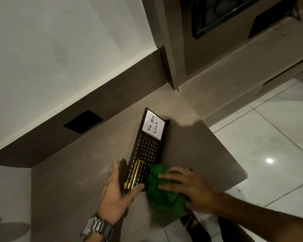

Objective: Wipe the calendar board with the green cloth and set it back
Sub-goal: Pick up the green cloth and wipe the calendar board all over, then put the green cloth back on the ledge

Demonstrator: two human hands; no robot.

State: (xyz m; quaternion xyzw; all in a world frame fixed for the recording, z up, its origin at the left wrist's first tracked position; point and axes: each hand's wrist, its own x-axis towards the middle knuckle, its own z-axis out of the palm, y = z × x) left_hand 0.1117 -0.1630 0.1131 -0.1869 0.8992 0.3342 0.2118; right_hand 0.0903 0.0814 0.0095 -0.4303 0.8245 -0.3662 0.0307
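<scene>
1. A dark wall socket plate (83, 121) sits in the brown upstand along the far-left edge of the bench (80, 172), well apart from everything else.
2. The left hand (118, 194), with a metal watch (98, 227) on its wrist, lies toward the near edge of the bench. Its grip is partly closed on the near end of the calendar board (147, 151): the fingers reach up along the board's left side and the thumb presses over the near corner, on the gold frame.
3. The calendar board is a long, dark, narrow panel that runs from the left hand toward the far corner of the bench, where the upright cabinet panel meets it. Whether it lies flat or tilts on its left edge cannot be told. Month names run along its left side, day numbers fill the middle, and a white card (153, 125) reading "To Do List" sits at its far end.
4. The green cloth (163, 189) is bunched at the board's near right corner, touching the gold frame and spreading over the near edge of the bench.
5. The right hand (185, 186) lies on top of the cloth with fingers spread and flat, pressing it down; its grip is open rather than closed around the cloth.
6. Pale floor tiles (269, 145) lie past the right edge of the bench.
</scene>
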